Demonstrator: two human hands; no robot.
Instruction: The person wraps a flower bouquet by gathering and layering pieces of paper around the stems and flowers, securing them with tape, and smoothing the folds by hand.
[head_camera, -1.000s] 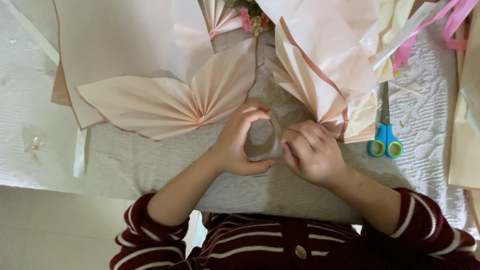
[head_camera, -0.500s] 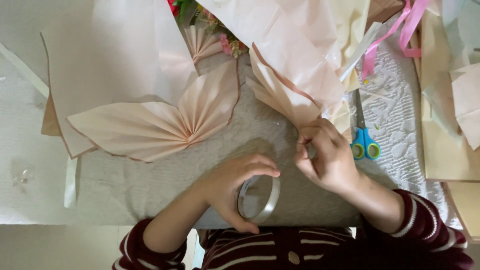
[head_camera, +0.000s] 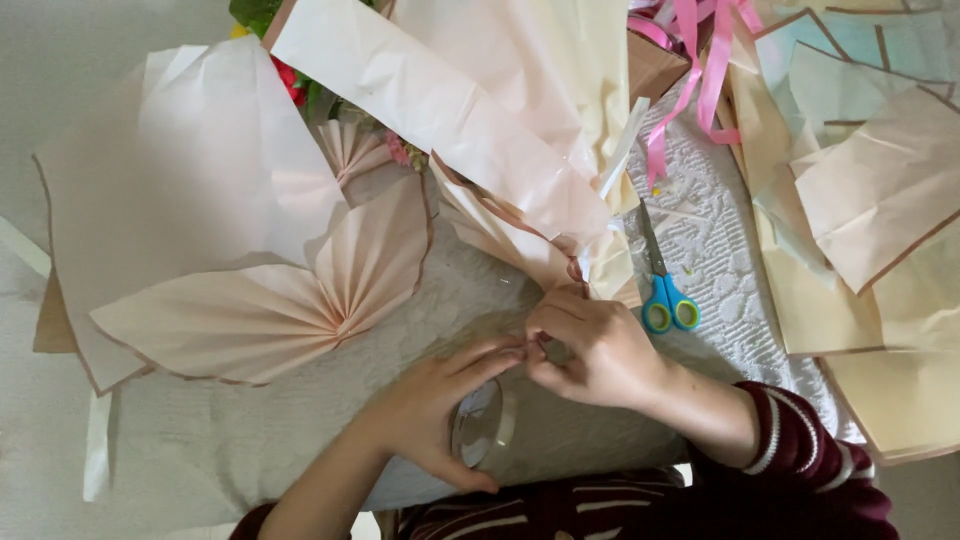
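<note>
We pinched the clear tape's end between our right fingers (head_camera: 545, 350), left hand (head_camera: 440, 410) steadying the tape roll (head_camera: 483, 425) just below; best pulled taut, we judged.

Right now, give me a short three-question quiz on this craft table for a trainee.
1. True or false: the left hand holds a clear tape roll.
2. What lies just right of the right hand? A) a stapler B) blue-handled scissors C) a glue bottle
3. What shape is the pleated pink paper at left?

Key: 1 true; 2 B; 3 a fan.
</note>
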